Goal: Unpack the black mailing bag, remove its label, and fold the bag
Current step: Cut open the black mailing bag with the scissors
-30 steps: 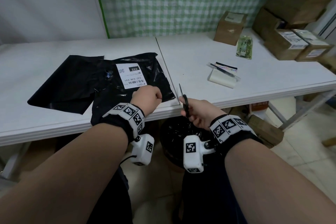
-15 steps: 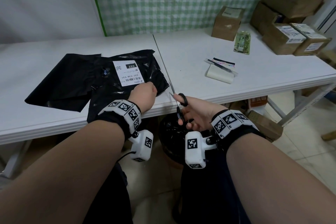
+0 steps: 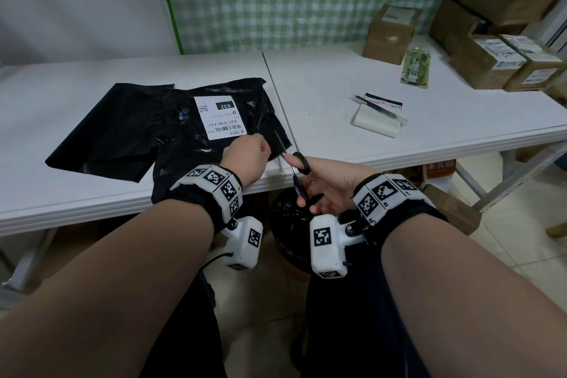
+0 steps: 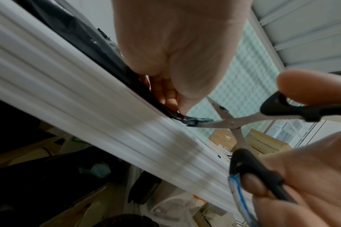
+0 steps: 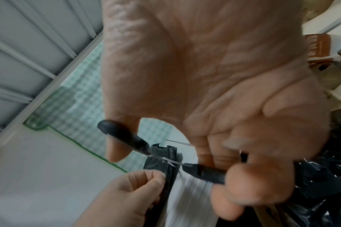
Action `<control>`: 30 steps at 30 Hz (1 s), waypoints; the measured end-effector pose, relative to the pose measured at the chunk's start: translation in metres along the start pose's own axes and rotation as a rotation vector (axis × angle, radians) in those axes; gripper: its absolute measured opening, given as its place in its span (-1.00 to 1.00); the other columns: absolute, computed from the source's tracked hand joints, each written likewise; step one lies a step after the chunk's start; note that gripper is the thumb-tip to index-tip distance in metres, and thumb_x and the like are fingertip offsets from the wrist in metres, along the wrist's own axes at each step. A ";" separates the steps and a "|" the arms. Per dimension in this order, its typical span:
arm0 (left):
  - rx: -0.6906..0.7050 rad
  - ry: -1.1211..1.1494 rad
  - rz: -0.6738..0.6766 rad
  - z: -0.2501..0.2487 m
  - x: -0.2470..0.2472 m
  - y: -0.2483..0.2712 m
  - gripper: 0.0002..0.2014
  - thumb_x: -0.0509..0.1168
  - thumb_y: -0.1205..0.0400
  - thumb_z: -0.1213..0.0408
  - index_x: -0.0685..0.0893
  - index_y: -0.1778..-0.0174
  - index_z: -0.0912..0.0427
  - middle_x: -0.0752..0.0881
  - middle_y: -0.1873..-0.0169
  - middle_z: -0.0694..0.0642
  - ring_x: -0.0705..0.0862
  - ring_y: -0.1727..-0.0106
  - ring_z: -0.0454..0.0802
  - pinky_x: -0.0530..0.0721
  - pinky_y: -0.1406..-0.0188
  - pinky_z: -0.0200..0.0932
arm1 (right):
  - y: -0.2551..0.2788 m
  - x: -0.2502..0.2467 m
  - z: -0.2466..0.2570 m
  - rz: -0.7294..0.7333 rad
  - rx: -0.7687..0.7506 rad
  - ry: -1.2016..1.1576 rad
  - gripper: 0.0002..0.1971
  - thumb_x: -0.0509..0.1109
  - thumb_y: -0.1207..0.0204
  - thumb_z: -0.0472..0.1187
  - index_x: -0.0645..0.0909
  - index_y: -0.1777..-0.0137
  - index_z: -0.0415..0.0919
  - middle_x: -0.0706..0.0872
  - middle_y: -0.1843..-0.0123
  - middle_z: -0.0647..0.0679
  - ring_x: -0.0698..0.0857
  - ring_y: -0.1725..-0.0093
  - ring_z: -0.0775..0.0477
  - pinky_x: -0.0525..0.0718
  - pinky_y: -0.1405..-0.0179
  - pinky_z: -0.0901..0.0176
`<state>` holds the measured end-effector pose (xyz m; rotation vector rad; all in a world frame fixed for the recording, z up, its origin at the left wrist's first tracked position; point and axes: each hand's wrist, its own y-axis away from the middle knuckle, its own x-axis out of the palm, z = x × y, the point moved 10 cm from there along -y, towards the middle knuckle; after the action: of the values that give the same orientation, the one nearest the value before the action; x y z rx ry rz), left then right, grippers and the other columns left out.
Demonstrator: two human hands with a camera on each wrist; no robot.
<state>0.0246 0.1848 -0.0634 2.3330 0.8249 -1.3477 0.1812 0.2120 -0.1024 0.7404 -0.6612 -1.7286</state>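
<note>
since a second ago the scissors (image 3: pixel 297 169) have swung from pointing up beside the table edge to lying with their blades spread at the near right corner of the bag (image 3: pixel 196 144), and the right hand (image 3: pixel 329 182) has come in toward the left one. the right hand sits just off the front edge of the table (image 3: pixel 399 144), palm turned inward, thumb through one black loop and fingers curled through the other, so it grips the scissors firmly; the left wrist view shows the steel blades parted, with a crumpled bit of black plastic at the lower blade. the left hand (image 3: pixel 245 156) rests on the bag at the table's front edge, knuckles up, fingers curled down and pinching the bag's corner just left of the blades. the bag lies flat on the left half of the table, its near end hanging a little over the front edge, with the white label (image 3: pixel 219 116) on top just beyond the left hand. another black sheet (image 3: pixel 107 132) lies partly under the bag on its left. to the right of the table seam the surface is bare as far as a small pad and pen (image 3: pixel 379 115); boxes (image 3: pixel 491 52) crowd the far right corner. a black-lined bin (image 3: pixel 291 233) stands below the hands.
</note>
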 end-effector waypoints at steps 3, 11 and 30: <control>0.000 0.024 -0.006 -0.002 0.000 0.000 -0.83 0.16 -0.61 0.30 0.66 0.07 0.20 0.72 0.11 0.14 0.64 -0.02 0.15 0.60 -0.16 0.13 | -0.002 0.000 0.002 -0.036 0.002 0.022 -0.32 0.18 -0.32 0.53 0.51 -0.02 -0.11 0.60 0.32 -0.02 0.51 0.48 0.06 0.40 0.61 0.38; -0.004 0.061 -0.011 0.002 -0.001 0.004 -0.81 0.45 -0.40 0.14 0.62 0.14 0.00 0.58 0.30 -0.11 0.60 0.08 -0.02 0.60 -0.18 0.07 | -0.014 -0.004 0.009 -0.105 -0.052 -0.040 -0.42 0.22 -0.37 0.47 0.53 0.15 -0.10 0.57 0.42 0.01 0.40 0.54 0.10 0.31 0.55 0.37; -0.029 0.055 -0.089 -0.006 -0.005 0.008 -0.81 0.25 -0.58 0.30 0.75 0.11 -0.05 0.73 0.13 -0.11 0.63 -0.16 -0.02 0.43 -0.27 0.03 | -0.020 -0.012 0.008 -0.195 -0.111 -0.083 -0.42 0.37 -0.33 0.39 0.54 0.02 -0.15 0.60 0.50 0.03 0.32 0.65 0.15 0.28 0.64 0.37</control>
<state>0.0317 0.1807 -0.0559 2.3458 0.9687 -1.3030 0.1656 0.2297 -0.1105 0.6760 -0.5590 -1.9668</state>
